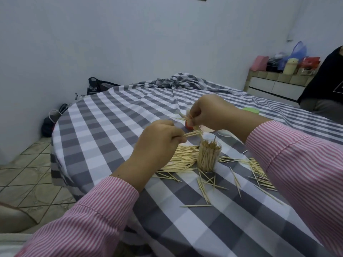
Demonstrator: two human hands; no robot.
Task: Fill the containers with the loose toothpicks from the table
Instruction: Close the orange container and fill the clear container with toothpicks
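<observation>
Left hand (157,140) pinching toothpick bundle (248,134)... wait, no: bundle (193,134); right hand (207,112) pinching few more. Tip: align points first, then drop straight into near-full clear container (208,156).

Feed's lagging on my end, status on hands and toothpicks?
Left hand and right hand each pinch a toothpick bundle. Clear container upright, nearly full. Loose toothpicks scattered around it. Nothing blocking.

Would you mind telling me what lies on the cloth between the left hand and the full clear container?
In the head view, a dense pile of loose toothpicks lies on the checked cloth between the left hand and the container, reaching the container's base.
</observation>
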